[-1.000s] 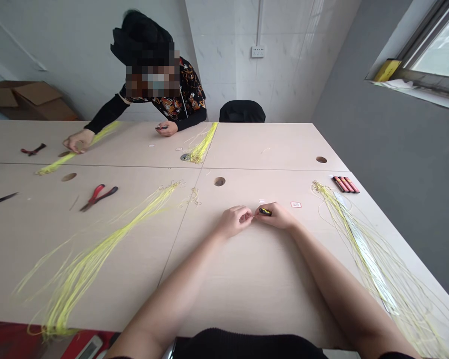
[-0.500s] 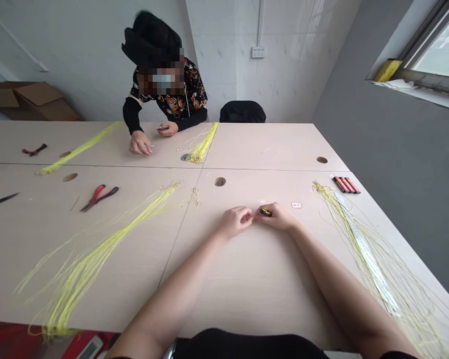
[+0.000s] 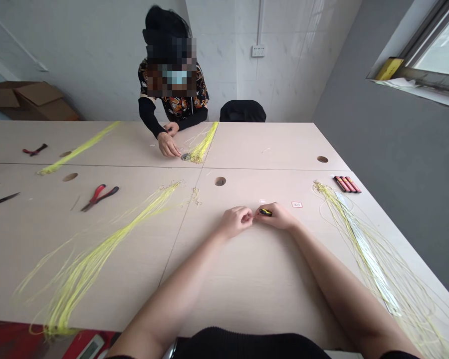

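A: Take the wearer's hands as the middle of the clock, twelve pointing to the far side of the desk (image 3: 217, 279). What are they doing?

B: They're close together on the desk. The left hand (image 3: 236, 221) has its fingertips pinched on something thin and reddish, too small to name. It reaches across to the right hand (image 3: 279, 216).

A: And the right?

B: Closed around a black-and-yellow tool (image 3: 265, 212), fingertips near the left's. The tool lies in the palm side, partly hidden.

A: Anything close by?

B: A white slip (image 3: 262, 201) at one o'clock, and a red-edged label (image 3: 297, 205) between two and three.

A: Farther right?

B: Pale yellow strands (image 3: 342, 219) fan from two o'clock down to four, with a silvery strip (image 3: 366, 254) among them. Red tubes (image 3: 347, 184) sit side by side near their top end.

A: Left side?

B: Bright yellow cords (image 3: 115, 239) run from about ten down to eight. Beyond them, at nine, are red-and-black pliers (image 3: 98, 197), handles spread.

A: Who's at eleven?

B: Another person (image 3: 174, 107), masked, reaching one hand (image 3: 168, 144) toward a grey disc (image 3: 186, 156) beside more cords.
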A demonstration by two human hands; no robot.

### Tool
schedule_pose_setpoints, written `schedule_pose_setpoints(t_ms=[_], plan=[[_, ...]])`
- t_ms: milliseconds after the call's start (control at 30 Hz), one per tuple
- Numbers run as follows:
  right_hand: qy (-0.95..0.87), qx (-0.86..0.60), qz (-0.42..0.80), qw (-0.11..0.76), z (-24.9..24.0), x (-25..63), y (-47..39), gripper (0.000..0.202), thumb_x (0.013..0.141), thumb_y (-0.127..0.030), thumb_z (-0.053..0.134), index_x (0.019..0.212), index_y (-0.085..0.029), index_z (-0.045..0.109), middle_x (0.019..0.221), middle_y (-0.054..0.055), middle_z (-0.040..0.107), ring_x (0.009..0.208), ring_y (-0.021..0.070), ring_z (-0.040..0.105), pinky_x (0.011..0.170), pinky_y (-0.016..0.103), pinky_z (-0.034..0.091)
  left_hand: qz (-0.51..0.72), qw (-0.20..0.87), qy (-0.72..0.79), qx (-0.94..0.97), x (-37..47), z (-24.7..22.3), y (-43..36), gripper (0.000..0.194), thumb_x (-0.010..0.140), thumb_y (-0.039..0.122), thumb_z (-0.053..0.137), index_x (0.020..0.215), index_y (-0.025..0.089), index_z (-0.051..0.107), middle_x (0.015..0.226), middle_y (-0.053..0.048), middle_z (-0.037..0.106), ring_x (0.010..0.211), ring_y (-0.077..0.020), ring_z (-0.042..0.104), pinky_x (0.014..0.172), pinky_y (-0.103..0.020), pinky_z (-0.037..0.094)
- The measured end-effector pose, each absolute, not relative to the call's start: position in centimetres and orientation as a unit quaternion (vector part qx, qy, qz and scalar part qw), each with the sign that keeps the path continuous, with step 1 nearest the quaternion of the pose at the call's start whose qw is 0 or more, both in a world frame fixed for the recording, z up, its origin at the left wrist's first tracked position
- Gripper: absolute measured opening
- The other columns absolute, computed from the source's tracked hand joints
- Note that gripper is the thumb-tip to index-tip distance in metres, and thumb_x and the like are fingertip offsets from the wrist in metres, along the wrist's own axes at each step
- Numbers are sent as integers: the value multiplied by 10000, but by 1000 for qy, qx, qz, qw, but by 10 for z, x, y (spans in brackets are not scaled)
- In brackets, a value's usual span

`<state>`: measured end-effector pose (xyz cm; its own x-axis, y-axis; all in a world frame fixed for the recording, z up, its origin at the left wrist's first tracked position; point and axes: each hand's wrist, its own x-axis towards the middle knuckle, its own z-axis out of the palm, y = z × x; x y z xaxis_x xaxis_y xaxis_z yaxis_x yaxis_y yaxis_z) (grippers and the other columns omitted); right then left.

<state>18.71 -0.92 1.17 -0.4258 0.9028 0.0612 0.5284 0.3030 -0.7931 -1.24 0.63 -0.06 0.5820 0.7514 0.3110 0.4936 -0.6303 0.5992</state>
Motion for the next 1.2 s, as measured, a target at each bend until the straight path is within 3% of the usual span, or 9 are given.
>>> schedule_pose_setpoints(t_ms=[1200], plan=[[-770, -452, 362, 267, 14, 184, -11, 204, 790, -275, 506, 757, -127, 644, 643, -1, 557, 621, 93, 473, 606, 212, 360, 267, 201, 368, 868, -12, -2, 5, 100, 709, 109, 581, 765, 192, 570, 697, 30, 620, 632, -96, 558, 598, -195, 382]])
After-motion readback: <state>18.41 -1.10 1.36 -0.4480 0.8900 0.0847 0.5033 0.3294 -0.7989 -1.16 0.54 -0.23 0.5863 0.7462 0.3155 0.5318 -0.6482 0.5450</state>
